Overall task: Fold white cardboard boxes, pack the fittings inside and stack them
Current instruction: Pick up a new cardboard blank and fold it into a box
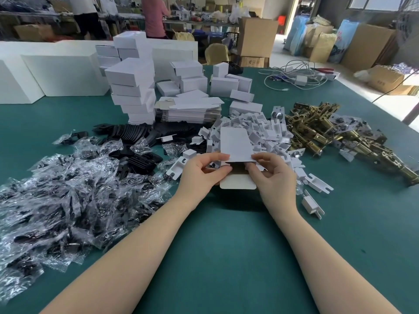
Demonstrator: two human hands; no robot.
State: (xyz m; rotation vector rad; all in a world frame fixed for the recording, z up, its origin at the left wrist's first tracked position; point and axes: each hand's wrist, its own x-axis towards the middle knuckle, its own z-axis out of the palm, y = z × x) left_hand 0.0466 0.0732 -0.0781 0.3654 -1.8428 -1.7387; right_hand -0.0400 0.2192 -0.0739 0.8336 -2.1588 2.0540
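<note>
Head view: a half-folded white box (235, 143) is pinched at its near end by the left hand (199, 175) and the right hand (275, 177), above the green table (226, 245). One flap (238, 185) hangs out toward the person. Just behind the box a heap of white inserts (260, 130) is seen. Brass latches (328, 134) are piled on the right, bagged black parts (63, 196) on the left. Flat blanks (190, 109) and a stack of closed boxes (133, 91) are placed further back.

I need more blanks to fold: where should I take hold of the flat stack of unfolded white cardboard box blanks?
Probably pinch the top sheets of the flat stack of white cardboard box blanks at the near long edge, coming from the front. That edge faces the person; the tall stack of folded white boxes crowds its left end.
</note>
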